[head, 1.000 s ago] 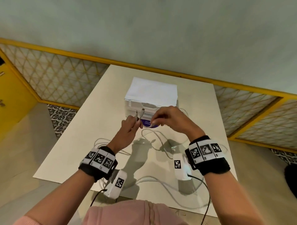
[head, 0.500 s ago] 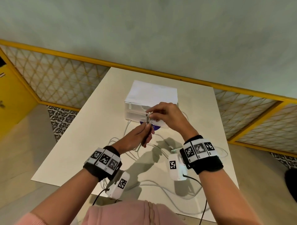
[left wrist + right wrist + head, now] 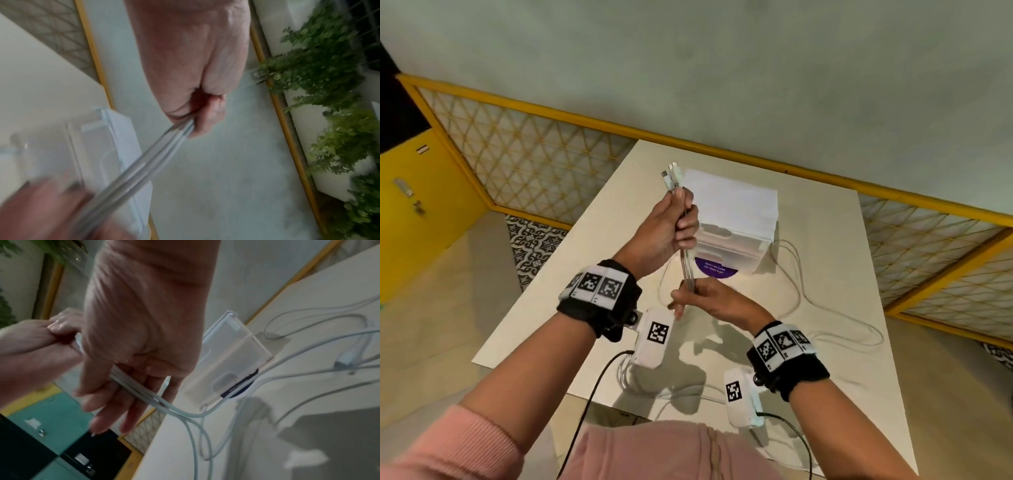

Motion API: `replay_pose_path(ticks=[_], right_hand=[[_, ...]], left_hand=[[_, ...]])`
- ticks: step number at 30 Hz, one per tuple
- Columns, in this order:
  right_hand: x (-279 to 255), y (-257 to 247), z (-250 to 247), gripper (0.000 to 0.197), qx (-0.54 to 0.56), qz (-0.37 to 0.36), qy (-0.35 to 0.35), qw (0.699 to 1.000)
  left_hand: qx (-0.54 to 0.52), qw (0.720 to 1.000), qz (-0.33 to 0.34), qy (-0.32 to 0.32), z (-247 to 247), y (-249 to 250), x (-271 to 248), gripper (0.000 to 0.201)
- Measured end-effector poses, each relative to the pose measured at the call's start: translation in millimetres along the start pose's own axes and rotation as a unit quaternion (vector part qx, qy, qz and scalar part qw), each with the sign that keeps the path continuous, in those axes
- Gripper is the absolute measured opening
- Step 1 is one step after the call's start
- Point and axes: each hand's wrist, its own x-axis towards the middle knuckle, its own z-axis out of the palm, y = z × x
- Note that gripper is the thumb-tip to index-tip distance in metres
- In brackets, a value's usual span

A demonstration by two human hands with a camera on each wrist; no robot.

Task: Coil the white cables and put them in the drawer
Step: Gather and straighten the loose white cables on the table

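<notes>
Several white cables point(image 3: 687, 270) are stretched taut as one bundle between my hands. My left hand point(image 3: 676, 226) is raised above the table and grips the bundle in a fist just below the plug ends point(image 3: 671, 174), which stick up. My right hand point(image 3: 697, 298) is lower and pinches the same bundle, which runs through its fingers point(image 3: 141, 395). The left wrist view shows the left hand point(image 3: 195, 91) closed round the cables point(image 3: 144, 162). The rest of the cables point(image 3: 794, 274) lies in loose loops on the table. The white drawer unit point(image 3: 732, 212) stands behind my hands, its drawers closed.
The cream table point(image 3: 825, 240) ends close behind the drawer unit, by a wall with a yellow rail. A purple round label point(image 3: 717, 268) lies at the unit's front foot. More cable loops point(image 3: 859, 337) trail to the right and near the front edge point(image 3: 640, 383).
My left hand has risen with the plug ends, from below the right hand to above it. My right hand has dropped down along the cables, pulling the bundle straight between them.
</notes>
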Motion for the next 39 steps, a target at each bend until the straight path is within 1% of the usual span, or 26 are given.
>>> replay_pose_path(ticks=[1,3,4,6,7,8,10,11,12,13,14,15,16,17,18,20,21,22,25,28,30,33,35,36,37,39], right_hand=[[1.9,11.7,-1.8,0.030,-0.048,0.014,0.011,0.999],[-2.2,37.3,-9.9,0.038,-0.160,0.057,0.021,0.985],[-7.6,49.7,-14.4,0.039,-0.183,0.076,0.035,0.980],[-19.2,62.6,-22.7,0.041,-0.160,0.083,0.083,0.980],[-22.4,62.3,-26.2,0.042,-0.143,0.075,0.102,0.981],[-23.1,58.7,-29.9,0.042,-0.128,0.069,0.115,0.983],[-21.0,43.5,-34.1,0.038,-0.109,0.050,0.130,0.984],[-17.9,34.4,-35.0,0.032,-0.113,0.040,0.135,0.984],[-16.0,23.5,-35.7,0.030,-0.122,0.031,0.137,0.983],[-14.0,13.0,-35.7,0.031,-0.131,0.021,0.140,0.981],[-14.0,4.1,-35.9,0.032,-0.142,0.012,0.145,0.979],[-15.1,-4.3,-35.7,0.033,-0.150,0.002,0.148,0.978],[-17.6,-10.6,-35.7,0.033,-0.151,-0.003,0.148,0.977],[-20.9,-13.8,-36.3,0.030,-0.141,-0.002,0.148,0.979],[-23.7,-15.3,-36.8,0.028,-0.127,0.002,0.144,0.981],[-28.6,-16.2,-36.3,0.035,-0.105,0.005,0.134,0.985],[-29.2,-15.9,-35.2,0.040,-0.096,0.006,0.126,0.987],[-29.3,-16.9,-33.7,0.043,-0.087,0.007,0.119,0.989],[-30.6,-20.0,-33.3,0.040,-0.067,0.002,0.105,0.992],[-33.0,-13.0,-38.5,0.041,-0.052,0.022,0.093,0.994],[-34.4,-0.1,-42.8,0.039,-0.068,0.044,0.091,0.993],[-38.9,31.0,-50.2,0.044,-0.125,0.091,0.090,0.984],[-46.8,54.2,-56.3,0.043,-0.141,0.126,0.097,0.977],[-51.4,64.8,-58.9,0.041,-0.142,0.137,0.105,0.975],[-56.0,72.3,-61.1,0.039,-0.138,0.140,0.117,0.973],[-64.5,78.2,-64.7,0.037,-0.107,0.122,0.156,0.974]], left_hand=[[0.012,1.000,0.017,0.022,-6.5,6.9,-0.9,0.036],[0.046,0.994,0.060,0.077,-21.9,20.7,-5.6,0.035],[0.071,0.989,0.078,0.104,-30.5,25.7,-9.3,0.034],[0.140,0.976,0.095,0.139,-42.0,27.7,-17.8,0.032],[0.199,0.965,0.093,0.146,-45.4,23.8,-22.2,0.030],[0.275,0.947,0.085,0.139,-45.1,17.7,-26.4,0.027],[0.429,0.900,0.036,0.075,-41.7,-3.0,-31.3,0.018],[0.482,0.875,0.004,0.033,-37.8,-13.7,-32.7,0.022],[0.505,0.863,-0.024,-0.003,-34.3,-24.6,-32.8,0.027],[0.496,0.867,-0.045,-0.026,-30.7,-32.5,-33.4,0.027],[0.471,0.879,-0.059,-0.034,-29.4,-38.7,-32.2,0.021],[0.441,0.895,-0.060,-0.031,-29.5,-41.9,-30.9,0.015],[0.420,0.906,-0.053,-0.022,-31.4,-42.8,-29.5,0.014],[0.407,0.912,-0.042,-0.020,-33.1,-41.9,-27.5,0.021],[0.396,0.917,-0.032,-0.027,-34.4,-38.7,-27.0,0.033],[0.387,0.920,-0.033,-0.055,-33.7,-34.6,-23.2,0.056],[0.392,0.916,-0.039,-0.071,-31.5,-34.8,-21.8,0.058],[0.401,0.911,-0.048,-0.087,-27.8,-34.9,-21.5,0.050],[0.430,0.895,-0.065,-0.100,-22.0,-41.7,-20.3,0.006],[0.487,0.871,-0.020,-0.055,-33.0,-33.2,-21.3,0.011],[0.496,0.868,0.017,-0.016,-44.8,-20.7,-21.9,0.016],[0.498,0.861,0.042,0.088,-67.5,-2.6,-26.0,0.022],[0.480,0.860,0.056,0.162,-85.3,8.1,-29.1,0.018],[0.480,0.856,0.055,0.185,-94.3,12.5,-31.0,0.016],[0.495,0.844,0.042,0.204,-102.9,15.4,-33.7,0.017],[0.542,0.810,-0.027,0.224,-117.6,14.9,-39.9,0.021]])
